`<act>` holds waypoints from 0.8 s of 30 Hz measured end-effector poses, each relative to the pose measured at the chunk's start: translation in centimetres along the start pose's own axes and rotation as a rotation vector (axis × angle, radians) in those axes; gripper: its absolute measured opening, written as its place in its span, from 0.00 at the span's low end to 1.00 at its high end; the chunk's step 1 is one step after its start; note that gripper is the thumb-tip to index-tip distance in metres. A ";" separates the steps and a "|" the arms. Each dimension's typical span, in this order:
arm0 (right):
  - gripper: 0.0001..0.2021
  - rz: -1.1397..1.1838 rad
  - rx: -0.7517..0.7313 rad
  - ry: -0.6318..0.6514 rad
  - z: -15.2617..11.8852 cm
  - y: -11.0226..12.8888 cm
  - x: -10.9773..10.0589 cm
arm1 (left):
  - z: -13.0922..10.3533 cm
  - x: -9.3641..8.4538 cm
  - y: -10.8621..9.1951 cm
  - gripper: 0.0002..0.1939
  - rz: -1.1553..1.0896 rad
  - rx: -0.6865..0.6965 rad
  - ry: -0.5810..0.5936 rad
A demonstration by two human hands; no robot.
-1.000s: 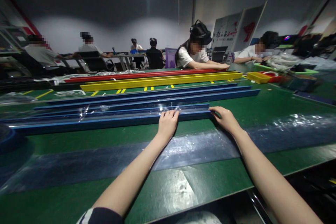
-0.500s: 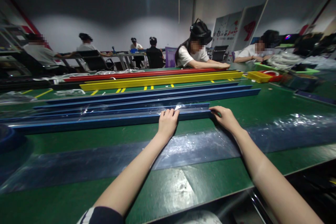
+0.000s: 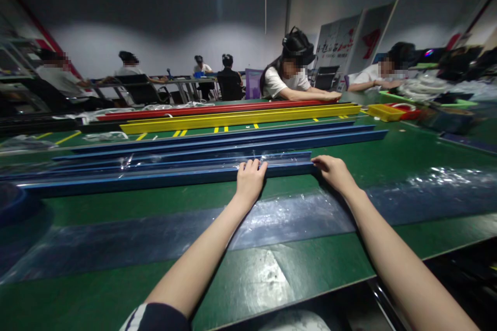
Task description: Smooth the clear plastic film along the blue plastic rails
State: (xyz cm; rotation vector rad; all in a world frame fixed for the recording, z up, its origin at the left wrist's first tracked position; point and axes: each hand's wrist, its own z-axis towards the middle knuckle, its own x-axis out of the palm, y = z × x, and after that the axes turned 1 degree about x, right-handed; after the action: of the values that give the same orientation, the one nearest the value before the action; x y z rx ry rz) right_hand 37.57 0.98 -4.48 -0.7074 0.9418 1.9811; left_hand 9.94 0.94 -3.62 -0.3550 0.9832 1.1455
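The nearest blue channel strip (image 3: 155, 182) lies lengthwise across the green table (image 3: 217, 279). My left hand (image 3: 251, 181) grips it over its front edge, a little left of its right end, fingertips inside the channel. At that right end, my right hand (image 3: 334, 169) is closed in a pinch; whatever is between the fingertips is too small to name. Clear plastic film (image 3: 132, 162) lies around the blue strips. More blue strips (image 3: 310, 140) lie just behind. In front of my hands a long clear plastic sheet (image 3: 287, 220) stretches across the table.
Yellow strips (image 3: 240, 116) and red strips (image 3: 186, 110) lie farther back. A person (image 3: 287, 80) leans over the far side, hands at the red strips. Another person sits at the right, near a yellow tray (image 3: 385, 112). A dark blue round object (image 3: 15, 207) stands at the left edge.
The view has shifted very slightly. Both hands keep nearly the same places on the blue strip.
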 end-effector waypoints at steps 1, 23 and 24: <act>0.11 -0.001 0.002 -0.005 0.0 0.0 0.0 | 0.0 0.0 0.0 0.12 0.003 -0.004 -0.001; 0.17 -0.091 0.002 -0.065 -0.2 0.0 -0.1 | -0.1 0.0 0.2 0.14 -0.075 0.014 -0.028; 0.16 -0.082 0.010 -0.061 -0.3 0.0 -0.1 | -0.1 0.1 0.3 0.13 -0.073 0.016 -0.024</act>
State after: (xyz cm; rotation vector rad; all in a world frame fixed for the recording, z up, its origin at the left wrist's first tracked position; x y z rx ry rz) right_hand 37.66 0.76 -4.58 -0.6653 0.8725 1.9137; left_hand 9.68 1.05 -3.69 -0.3606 0.9504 1.0730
